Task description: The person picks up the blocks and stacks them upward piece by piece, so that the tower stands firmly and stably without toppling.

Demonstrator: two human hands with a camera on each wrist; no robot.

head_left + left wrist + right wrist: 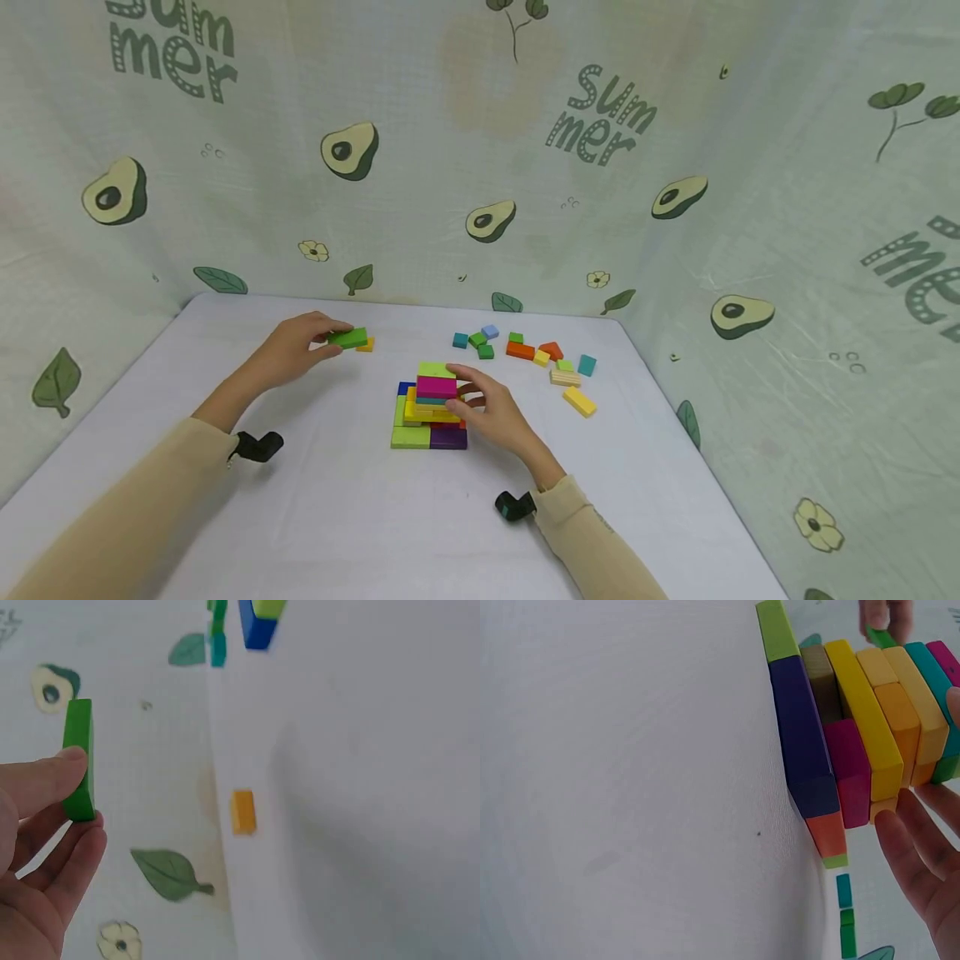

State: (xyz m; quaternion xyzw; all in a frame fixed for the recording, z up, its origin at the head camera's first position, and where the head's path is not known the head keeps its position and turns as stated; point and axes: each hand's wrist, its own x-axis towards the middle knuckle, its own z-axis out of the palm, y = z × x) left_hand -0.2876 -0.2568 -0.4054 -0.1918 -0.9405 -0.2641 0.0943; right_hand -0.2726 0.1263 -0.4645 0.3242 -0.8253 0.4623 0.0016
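Broad and white, with a tiny dark speck (759, 834) showing in the right wrist view: the counter (322, 517), closed at the back and at both sides by a pale hanging cloth (420, 267). Printed on this cloth, halved avocados (349, 152), green leaves (60, 383), cream flowers (818, 525) and, in grey-green letters, the word "summer" (600, 117). Toward the back of the counter, at left, a green block (348, 337), pinched between thumb and fingers of the left hand (296, 348); near it, lying on the counter, a small orange block (243, 812). Beneath the left forearm (236, 390), a soft grey shadow. At the middle of the counter, a layered stack (433, 415) of coloured blocks, with lime and magenta pieces (437, 387) at the upper end. At its right side, the right hand (497, 410), with fingers bent a little and spaced apart around the upper layers; firm grip or only light touch, not possible to tell. Farther back and to the right, loose blocks (521, 351) scattered in teal, blue, green, red-orange and yellow. Behind the hands, beige sleeves (142, 508) with small black devices (258, 447) at their cuffs.
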